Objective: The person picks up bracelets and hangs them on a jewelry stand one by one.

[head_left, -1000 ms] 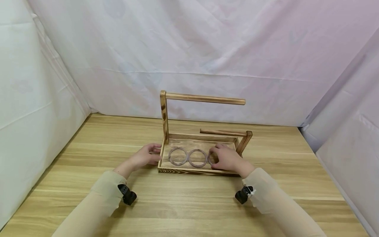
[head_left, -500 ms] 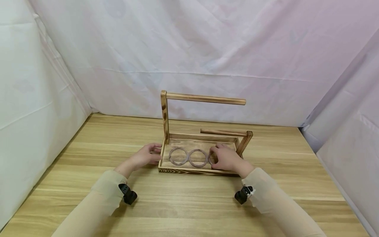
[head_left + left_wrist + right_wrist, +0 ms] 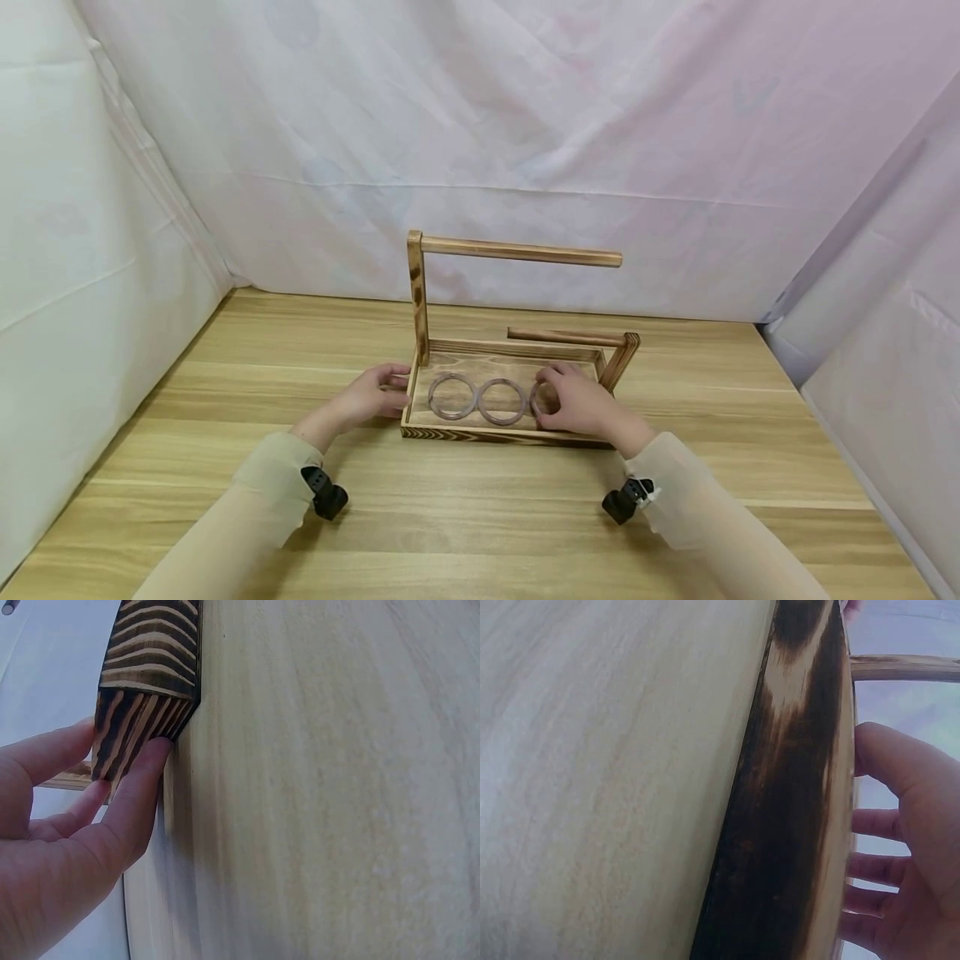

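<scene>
Three translucent purple-grey bangles lie in a row in a shallow wooden tray (image 3: 450, 434): a left bangle (image 3: 430, 398), a middle bangle (image 3: 501, 421) and a right bangle (image 3: 532, 400) that is partly hidden. My right hand (image 3: 581, 404) reaches into the tray and holds the right bangle, thumb at its near rim and fingers at its far rim. My left hand (image 3: 367, 395) touches the tray's left end with spread fingers. In the left wrist view, its fingertips rest against the tray's striped corner (image 3: 142, 690). The tray's front wall (image 3: 780, 825) hides the bangles in the right wrist view.
A tall post (image 3: 417, 300) at the tray's left carries a long upper bar (image 3: 521, 251). On the right, a shorter post (image 3: 621, 362) bears a lower bar (image 3: 566, 337) pointing left. A wood-grain table (image 3: 465, 517) lies beneath, with a pale cloth (image 3: 480, 108) behind.
My right hand has shifted slightly to the right, and the right bangle has moved a little with it, away from the middle bangle. My left hand stays at the tray's end.
</scene>
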`<state>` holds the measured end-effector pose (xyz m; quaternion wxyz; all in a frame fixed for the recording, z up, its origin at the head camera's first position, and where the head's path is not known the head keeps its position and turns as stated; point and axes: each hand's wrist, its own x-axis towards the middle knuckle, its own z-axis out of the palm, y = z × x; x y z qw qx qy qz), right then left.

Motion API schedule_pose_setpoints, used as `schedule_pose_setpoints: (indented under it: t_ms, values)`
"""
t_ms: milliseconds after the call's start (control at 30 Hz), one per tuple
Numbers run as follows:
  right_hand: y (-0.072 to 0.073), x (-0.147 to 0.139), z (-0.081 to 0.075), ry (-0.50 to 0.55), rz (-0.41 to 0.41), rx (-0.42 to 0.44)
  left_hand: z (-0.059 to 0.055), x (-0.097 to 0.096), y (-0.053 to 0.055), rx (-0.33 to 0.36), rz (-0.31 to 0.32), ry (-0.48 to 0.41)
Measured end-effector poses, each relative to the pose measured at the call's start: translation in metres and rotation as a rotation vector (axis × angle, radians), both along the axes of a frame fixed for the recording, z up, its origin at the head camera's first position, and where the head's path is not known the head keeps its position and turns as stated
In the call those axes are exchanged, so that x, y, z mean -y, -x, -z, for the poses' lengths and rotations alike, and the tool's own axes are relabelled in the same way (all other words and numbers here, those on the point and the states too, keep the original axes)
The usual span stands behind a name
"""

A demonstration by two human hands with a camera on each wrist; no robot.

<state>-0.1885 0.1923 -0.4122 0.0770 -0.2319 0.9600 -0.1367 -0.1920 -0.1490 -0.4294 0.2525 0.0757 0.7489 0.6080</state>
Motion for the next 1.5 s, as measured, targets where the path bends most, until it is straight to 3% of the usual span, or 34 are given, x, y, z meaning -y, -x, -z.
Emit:
schedule_pose_setpoints:
  t_ms: [533,833,1500]
  values:
    - [-0.010,-0.002,-0.014,0.091,-0.032,-0.025,-0.003,0.000,-0.002,0.006,-0.002,0.010]
    - [-0.012,-0.010,-0.019,0.158,-0.019,0.039,-0.001,0.001,-0.001,0.004,-0.001,0.006]
    - [-0.018,-0.012,-0.037,0.285,-0.042,0.040,0.000,0.001,0.000,0.006,-0.013,0.016]
